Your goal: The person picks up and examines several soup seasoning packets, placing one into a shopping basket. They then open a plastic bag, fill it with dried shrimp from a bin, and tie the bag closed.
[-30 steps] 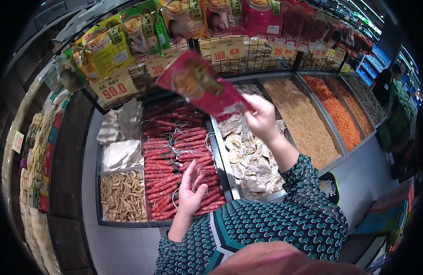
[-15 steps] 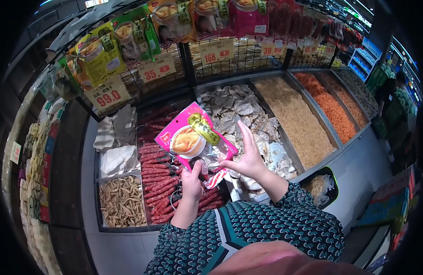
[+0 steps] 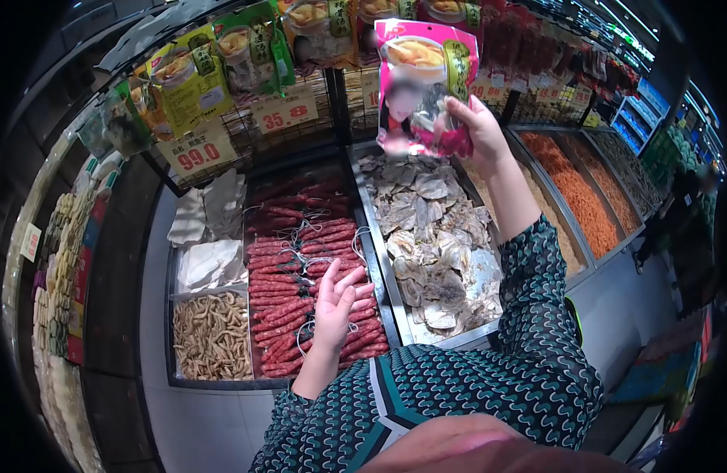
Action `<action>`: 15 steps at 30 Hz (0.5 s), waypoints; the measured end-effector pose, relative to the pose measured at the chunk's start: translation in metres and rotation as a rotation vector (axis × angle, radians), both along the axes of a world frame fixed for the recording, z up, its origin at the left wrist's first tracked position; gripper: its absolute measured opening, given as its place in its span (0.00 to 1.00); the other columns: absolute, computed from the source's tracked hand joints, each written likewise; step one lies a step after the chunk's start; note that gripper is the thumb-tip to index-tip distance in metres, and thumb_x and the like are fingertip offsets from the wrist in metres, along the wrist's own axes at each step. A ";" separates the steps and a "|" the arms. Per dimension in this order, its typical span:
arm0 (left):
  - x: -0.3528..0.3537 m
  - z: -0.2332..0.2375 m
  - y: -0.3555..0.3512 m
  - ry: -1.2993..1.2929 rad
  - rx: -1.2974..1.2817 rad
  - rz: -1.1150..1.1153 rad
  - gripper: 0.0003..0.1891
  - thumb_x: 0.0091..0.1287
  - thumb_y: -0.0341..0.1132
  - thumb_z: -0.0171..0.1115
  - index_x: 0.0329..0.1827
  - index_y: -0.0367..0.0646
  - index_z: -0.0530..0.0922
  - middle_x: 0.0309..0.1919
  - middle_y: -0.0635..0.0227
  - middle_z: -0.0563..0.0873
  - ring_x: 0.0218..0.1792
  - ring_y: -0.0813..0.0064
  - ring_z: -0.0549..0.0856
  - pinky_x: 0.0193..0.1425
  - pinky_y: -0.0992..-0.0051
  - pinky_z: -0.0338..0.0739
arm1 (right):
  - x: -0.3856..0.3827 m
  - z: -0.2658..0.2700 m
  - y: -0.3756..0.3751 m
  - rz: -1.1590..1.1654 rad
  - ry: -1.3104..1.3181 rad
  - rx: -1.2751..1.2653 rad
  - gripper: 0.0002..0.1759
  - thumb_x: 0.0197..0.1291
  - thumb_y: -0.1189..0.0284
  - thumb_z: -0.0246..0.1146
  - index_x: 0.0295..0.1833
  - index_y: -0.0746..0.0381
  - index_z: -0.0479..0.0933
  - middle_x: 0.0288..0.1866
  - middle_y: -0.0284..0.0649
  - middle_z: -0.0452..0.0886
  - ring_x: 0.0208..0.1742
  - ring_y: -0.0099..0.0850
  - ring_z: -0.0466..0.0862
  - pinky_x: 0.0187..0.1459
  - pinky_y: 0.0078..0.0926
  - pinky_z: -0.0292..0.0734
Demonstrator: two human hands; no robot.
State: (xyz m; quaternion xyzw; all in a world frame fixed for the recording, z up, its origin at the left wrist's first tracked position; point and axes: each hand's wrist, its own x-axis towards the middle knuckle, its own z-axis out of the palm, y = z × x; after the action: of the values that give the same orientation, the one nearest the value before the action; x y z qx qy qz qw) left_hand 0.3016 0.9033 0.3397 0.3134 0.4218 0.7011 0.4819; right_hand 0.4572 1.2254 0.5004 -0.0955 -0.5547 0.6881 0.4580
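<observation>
A pink packet of food [image 3: 387, 83], with a bowl pictured on its front, is raised upright before the hanging packets. Gripping its lower right side is my right hand [image 3: 481, 130], the arm stretched forward. My left hand [image 3: 336, 303] holds nothing; its fingers are spread above the red sausages [image 3: 280, 311], which lie in rows tied with string. Right of the sausages, flat dried seafood pieces [image 3: 438, 236] fill a tray beneath the raised packet.
Yellow [image 3: 178, 87] and green packets [image 3: 253, 51] hang along the rack above price signs [image 3: 196, 151]. Dried shrimp-like pieces [image 3: 212, 335] fill a bin at left; orange shreds [image 3: 564, 185] lie in a tray at right. A person [image 3: 682, 205] stands at the far right.
The pink packet has gone up and to the right, from between both hands to my right hand alone. My left hand has let go and opened over the sausages.
</observation>
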 end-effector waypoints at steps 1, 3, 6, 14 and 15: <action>0.002 -0.002 -0.002 -0.016 -0.012 0.003 0.33 0.71 0.36 0.53 0.74 0.46 0.46 0.63 0.50 0.70 0.53 0.63 0.81 0.50 0.72 0.79 | -0.007 0.015 0.022 0.017 0.009 -0.006 0.14 0.60 0.69 0.65 0.48 0.64 0.73 0.40 0.35 0.80 0.37 0.22 0.82 0.41 0.22 0.81; 0.003 -0.008 -0.007 -0.036 -0.028 0.008 0.33 0.71 0.33 0.53 0.74 0.46 0.47 0.63 0.50 0.71 0.53 0.62 0.81 0.50 0.71 0.80 | -0.020 0.042 0.053 0.078 0.016 0.029 0.12 0.61 0.69 0.64 0.46 0.64 0.75 0.40 0.34 0.81 0.37 0.22 0.83 0.40 0.22 0.81; 0.006 -0.012 -0.013 -0.049 -0.062 0.014 0.32 0.71 0.32 0.52 0.74 0.46 0.47 0.62 0.50 0.71 0.53 0.62 0.81 0.51 0.70 0.80 | -0.040 0.067 0.085 -0.009 -0.059 0.108 0.13 0.58 0.68 0.66 0.46 0.63 0.77 0.40 0.35 0.83 0.37 0.22 0.84 0.40 0.23 0.82; 0.003 -0.011 -0.019 -0.059 -0.088 0.085 0.32 0.70 0.33 0.53 0.73 0.46 0.49 0.62 0.49 0.71 0.52 0.63 0.82 0.49 0.73 0.81 | -0.071 0.090 0.127 -0.023 -0.083 0.131 0.16 0.59 0.66 0.66 0.49 0.64 0.78 0.42 0.36 0.83 0.39 0.24 0.85 0.41 0.23 0.83; 0.002 -0.014 -0.020 -0.056 -0.086 0.090 0.31 0.70 0.33 0.53 0.73 0.46 0.49 0.62 0.49 0.71 0.52 0.62 0.82 0.48 0.73 0.81 | -0.073 0.091 0.133 0.019 -0.074 0.118 0.16 0.59 0.66 0.66 0.49 0.63 0.78 0.42 0.37 0.83 0.39 0.24 0.85 0.40 0.24 0.83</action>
State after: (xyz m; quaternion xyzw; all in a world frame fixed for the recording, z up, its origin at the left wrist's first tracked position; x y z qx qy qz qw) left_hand 0.3038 0.8837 0.3258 0.2534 0.4516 0.7119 0.4745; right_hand 0.3842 1.3582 0.5909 -0.0883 -0.6119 0.6543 0.4355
